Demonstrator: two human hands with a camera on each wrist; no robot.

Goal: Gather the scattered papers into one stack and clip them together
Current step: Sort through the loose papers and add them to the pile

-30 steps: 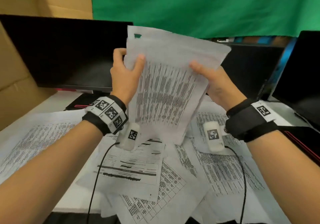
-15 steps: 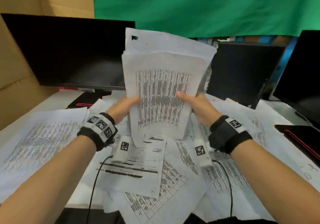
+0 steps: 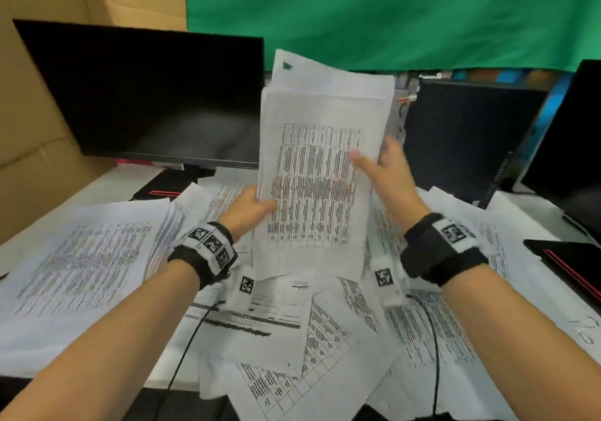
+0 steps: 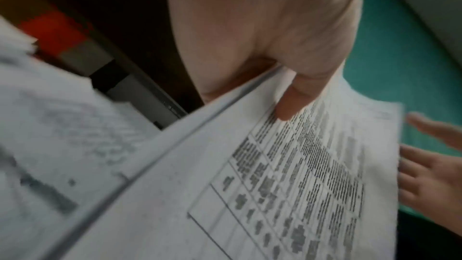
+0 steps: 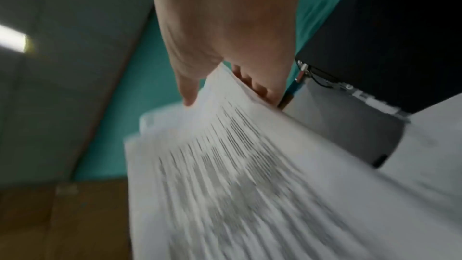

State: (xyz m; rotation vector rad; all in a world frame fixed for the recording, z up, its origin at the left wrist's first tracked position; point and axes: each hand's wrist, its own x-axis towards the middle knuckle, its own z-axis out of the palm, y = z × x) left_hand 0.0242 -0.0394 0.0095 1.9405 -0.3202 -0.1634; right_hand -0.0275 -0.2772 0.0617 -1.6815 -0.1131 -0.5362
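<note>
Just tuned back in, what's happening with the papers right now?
A person holds a stack upright over the desk. The left hand grips its left edge, thumb on the front page. The right hand is at the right edge, thumb in front, fingers behind; whether it grips is unclear. Many sheets lie scattered on the desk, and no clip shows on the stack.

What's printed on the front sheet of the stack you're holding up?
Front sheet: black gridded table on white; head view shows it best.

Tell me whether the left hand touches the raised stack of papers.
Touching. Left wrist view: the left hand pinches the stack of papers, thumb flat on its top sheet.
</note>
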